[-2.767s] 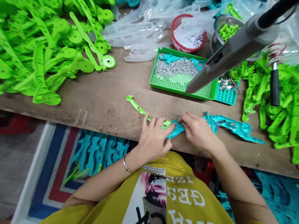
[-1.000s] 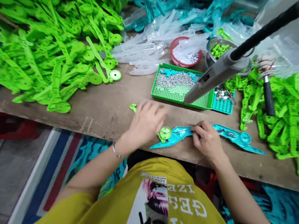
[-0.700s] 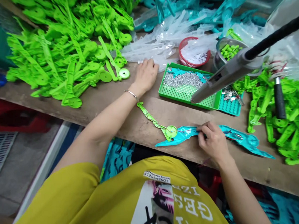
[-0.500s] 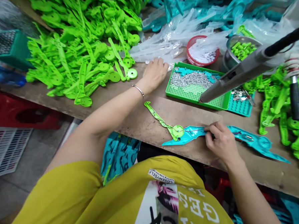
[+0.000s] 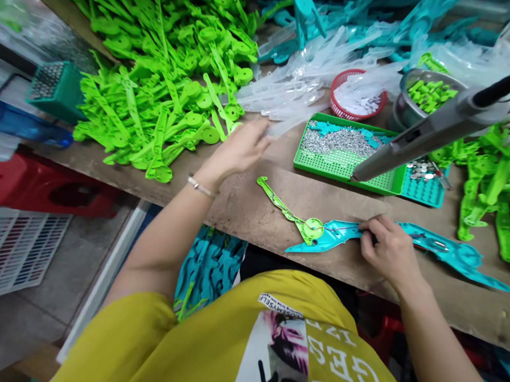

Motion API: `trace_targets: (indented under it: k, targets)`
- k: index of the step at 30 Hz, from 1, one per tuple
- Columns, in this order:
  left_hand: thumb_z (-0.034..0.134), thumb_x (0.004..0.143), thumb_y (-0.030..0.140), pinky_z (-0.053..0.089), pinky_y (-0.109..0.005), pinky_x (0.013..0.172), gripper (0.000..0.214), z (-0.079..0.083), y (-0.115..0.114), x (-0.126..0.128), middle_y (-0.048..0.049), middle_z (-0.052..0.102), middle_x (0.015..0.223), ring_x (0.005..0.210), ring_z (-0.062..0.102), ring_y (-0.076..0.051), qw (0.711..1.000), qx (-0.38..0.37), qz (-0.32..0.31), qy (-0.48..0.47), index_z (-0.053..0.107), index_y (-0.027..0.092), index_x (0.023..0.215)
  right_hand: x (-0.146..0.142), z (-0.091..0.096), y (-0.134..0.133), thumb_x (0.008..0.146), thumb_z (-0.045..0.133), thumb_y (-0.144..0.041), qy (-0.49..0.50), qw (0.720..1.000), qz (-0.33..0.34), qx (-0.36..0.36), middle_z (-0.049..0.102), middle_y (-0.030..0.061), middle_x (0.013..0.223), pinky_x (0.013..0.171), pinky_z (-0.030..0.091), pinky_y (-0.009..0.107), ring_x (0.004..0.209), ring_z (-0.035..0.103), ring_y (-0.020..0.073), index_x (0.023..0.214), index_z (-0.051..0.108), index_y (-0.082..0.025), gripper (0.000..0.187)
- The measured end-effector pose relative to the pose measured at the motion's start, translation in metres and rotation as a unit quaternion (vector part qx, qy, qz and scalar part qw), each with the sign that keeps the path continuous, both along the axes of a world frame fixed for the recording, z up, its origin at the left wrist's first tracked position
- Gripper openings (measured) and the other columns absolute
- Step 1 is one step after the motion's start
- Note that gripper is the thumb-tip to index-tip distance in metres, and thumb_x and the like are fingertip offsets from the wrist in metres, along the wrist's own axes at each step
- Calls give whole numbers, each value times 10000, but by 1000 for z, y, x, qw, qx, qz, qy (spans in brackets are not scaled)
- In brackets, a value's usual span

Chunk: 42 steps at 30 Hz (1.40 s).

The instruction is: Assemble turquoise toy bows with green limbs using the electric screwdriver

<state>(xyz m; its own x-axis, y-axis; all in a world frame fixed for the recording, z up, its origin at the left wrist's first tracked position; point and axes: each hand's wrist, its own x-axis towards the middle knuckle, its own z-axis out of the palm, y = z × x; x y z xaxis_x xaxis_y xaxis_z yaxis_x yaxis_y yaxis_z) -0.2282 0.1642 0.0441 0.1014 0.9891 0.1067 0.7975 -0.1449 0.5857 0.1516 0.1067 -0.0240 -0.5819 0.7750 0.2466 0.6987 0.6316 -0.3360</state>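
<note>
My left hand (image 5: 240,147), slightly blurred, is over the table beside the heap of translucent plastic strips (image 5: 286,90). Its fingers close on one long translucent plastic strip (image 5: 293,123), which sticks out to the right. My right hand (image 5: 387,243) pinches the middle of a long turquoise plastic shell (image 5: 444,246) lying open side up near the table's front edge; the fingertips cover part of it. At the shell's left end sits a bright green plastic arm (image 5: 313,231) with a round disc, angled up and left. A thin wire runs along both parts.
A large heap of green plastic arms (image 5: 149,94) lies at left. Behind are a green tray (image 5: 345,181) of small metal parts, a red basket (image 5: 337,104) and a metal bowl (image 5: 407,108). A grey power screwdriver (image 5: 411,142) slants in from the right.
My left hand has drawn back from the translucent heap toward me and to the left, with a strip in it. My right hand stays on the turquoise shell. The view has shifted slightly.
</note>
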Motion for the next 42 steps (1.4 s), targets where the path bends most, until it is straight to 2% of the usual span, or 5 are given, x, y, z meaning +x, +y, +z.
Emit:
trace_targets:
  k: [5, 8, 12, 30, 42]
  targets:
    - [656, 903, 340, 544, -300, 859, 222, -3, -89, 42, -51, 704, 1037, 957, 667, -164, 875, -52, 143, -460, 609, 184, 1054, 0, 1, 0, 822, 533, -87, -1, 1000, 1, -1, 608, 59, 806, 670, 472, 335, 743, 607, 211, 824, 607, -192, 129]
    - [798, 781, 337, 578, -265, 719, 400, -24, -122, 66, -28, 689, 968, 809, 672, -137, 789, -129, 222, -559, 555, 189, 1062, 0, 1, 0, 827, 534, -86, 0, 1000, 0, -1, 616, 57, 815, 672, 473, 332, 745, 611, 208, 830, 603, -193, 128]
    - [868, 697, 313, 615, -281, 694, 652, -49, -139, 84, -1, 639, 1042, 836, 687, -141, 747, -134, 282, -586, 453, 234, 1193, 0, 1, -1, 819, 534, -80, -1, 1000, -7, -1, 612, 52, 808, 666, 468, 326, 739, 608, 205, 828, 595, -199, 135]
    - [843, 726, 326, 642, -263, 678, 1166, -59, -148, 105, 42, 562, 960, 749, 704, -120, 762, -178, 286, -553, 40, 366, 1570, -1, 2, -1, 834, 523, -74, 2, 1000, -5, -2, 612, 58, 809, 678, 480, 331, 747, 611, 209, 833, 606, -189, 142]
    - [802, 779, 312, 625, -259, 656, 1106, -66, -147, 93, 53, 571, 839, 628, 643, -92, 827, -185, 253, -468, 85, 334, 1620, -1, 2, 0, 816, 531, -76, 1, 1000, -12, -10, 623, 55, 812, 673, 477, 333, 751, 620, 213, 826, 598, -201, 142]
